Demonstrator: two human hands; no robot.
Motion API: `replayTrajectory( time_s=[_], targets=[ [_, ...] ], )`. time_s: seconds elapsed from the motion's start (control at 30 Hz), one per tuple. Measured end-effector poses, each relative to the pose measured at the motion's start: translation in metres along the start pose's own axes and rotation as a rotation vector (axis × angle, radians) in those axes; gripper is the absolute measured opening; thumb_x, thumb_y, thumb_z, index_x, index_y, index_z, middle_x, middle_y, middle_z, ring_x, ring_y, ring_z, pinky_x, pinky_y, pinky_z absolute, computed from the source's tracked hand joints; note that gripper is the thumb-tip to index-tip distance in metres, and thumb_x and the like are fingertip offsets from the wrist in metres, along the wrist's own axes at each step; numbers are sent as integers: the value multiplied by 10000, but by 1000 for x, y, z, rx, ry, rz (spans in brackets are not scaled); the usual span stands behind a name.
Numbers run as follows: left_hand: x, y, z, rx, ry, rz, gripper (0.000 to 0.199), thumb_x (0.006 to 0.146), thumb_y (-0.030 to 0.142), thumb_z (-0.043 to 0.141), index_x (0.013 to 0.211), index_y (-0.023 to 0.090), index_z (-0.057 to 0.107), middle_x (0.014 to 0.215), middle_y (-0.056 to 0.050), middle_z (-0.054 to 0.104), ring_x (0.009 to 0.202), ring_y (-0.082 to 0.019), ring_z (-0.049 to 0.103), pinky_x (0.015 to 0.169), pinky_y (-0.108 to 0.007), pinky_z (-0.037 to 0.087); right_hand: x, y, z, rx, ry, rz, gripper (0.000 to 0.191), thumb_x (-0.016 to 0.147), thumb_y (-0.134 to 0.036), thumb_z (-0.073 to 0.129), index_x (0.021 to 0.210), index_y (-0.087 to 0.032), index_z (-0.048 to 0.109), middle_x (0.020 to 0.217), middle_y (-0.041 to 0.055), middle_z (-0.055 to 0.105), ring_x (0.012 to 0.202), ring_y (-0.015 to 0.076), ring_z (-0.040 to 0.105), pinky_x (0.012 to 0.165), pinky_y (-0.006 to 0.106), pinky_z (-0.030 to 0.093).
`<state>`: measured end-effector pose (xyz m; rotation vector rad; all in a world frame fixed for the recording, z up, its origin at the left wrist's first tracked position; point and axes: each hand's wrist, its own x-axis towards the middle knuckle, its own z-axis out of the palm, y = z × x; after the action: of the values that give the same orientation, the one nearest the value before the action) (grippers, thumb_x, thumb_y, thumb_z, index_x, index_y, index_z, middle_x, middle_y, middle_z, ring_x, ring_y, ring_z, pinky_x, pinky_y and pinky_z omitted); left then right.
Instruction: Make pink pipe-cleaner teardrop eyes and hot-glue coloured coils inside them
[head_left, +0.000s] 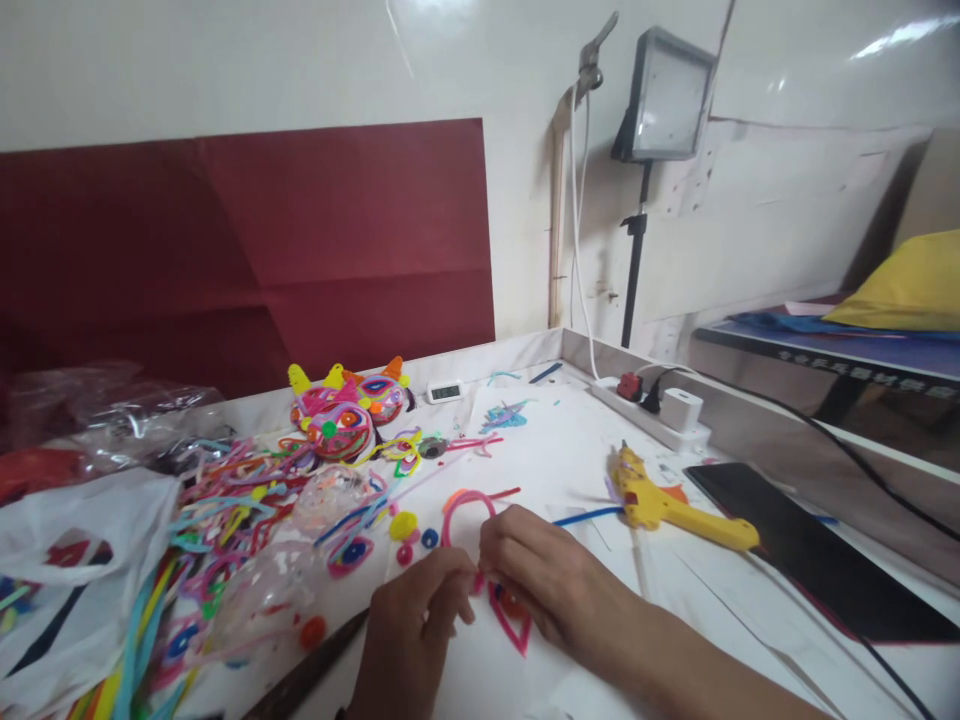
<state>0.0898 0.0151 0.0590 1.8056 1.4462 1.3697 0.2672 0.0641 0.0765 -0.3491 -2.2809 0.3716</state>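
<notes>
A pink pipe cleaner [448, 515] bent into a loop rises above my fingertips, and another part of it forms a point below them. My left hand [421, 620] pinches it from the left. My right hand [536, 570] is closed on it from the right, with the fingertips of both hands close together. Something orange shows partly under my right hand. Just beyond the hands are a yellow pom-pom [403, 525], a blue one [429, 538] and a pink one [405, 554].
Pipe cleaners [247, 500] and a plastic bag [67, 580] crowd the left. Colourful decorated faces [337, 428] stand behind. A yellow glue gun [675, 512], a black tablet-like slab [817, 560] and a power strip [649, 420] are at right. Dark scissors-like blades [307, 680] lie by my left hand.
</notes>
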Motion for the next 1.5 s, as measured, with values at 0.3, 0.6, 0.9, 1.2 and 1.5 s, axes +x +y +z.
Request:
replayTrajectory(
  time_s=[0.3, 0.6, 0.9, 1.2, 1.5],
  targets=[
    [0, 5, 7, -212, 66, -276, 144, 773, 345, 636, 765, 215, 700, 604, 0, 722, 585, -165, 688, 594, -198, 533, -4, 3, 9, -95, 37, 78, 184, 987, -182, 338, 869, -184, 479, 851, 68, 546, 781, 175, 491, 671, 288, 423],
    [-3, 1, 13, -332, 83, -292, 290, 756, 447, 678, 892, 195, 720, 759, -24, 759, 691, -219, 728, 652, -263, 594, -7, 3, 10, -122, 50, 96, 171, 977, -165, 355, 840, -196, 452, 851, 54, 535, 772, 171, 487, 661, 283, 421],
    [-1, 1, 15, -464, 115, -332, 266, 698, 386, 743, 858, 174, 719, 733, -20, 757, 651, -184, 714, 645, -250, 602, -6, 4, 11, -128, 40, 112, 165, 966, -147, 374, 832, -197, 456, 850, 46, 528, 773, 168, 483, 661, 278, 420],
    [1, 3, 17, -553, 133, -368, 292, 633, 369, 796, 813, 161, 696, 666, -24, 741, 618, -177, 699, 598, -250, 593, -8, 4, 12, -145, 21, 124, 168, 959, -145, 379, 830, -195, 474, 850, 47, 532, 776, 170, 478, 664, 282, 418],
    [2, 11, 17, -561, 190, -429, 582, 570, 395, 834, 1012, 197, 512, 611, -6, 725, 578, -202, 704, 560, -285, 585, -7, 2, 13, -137, 23, 149, 150, 950, -148, 413, 820, -201, 466, 845, 35, 524, 773, 166, 478, 659, 276, 398]
  ],
)
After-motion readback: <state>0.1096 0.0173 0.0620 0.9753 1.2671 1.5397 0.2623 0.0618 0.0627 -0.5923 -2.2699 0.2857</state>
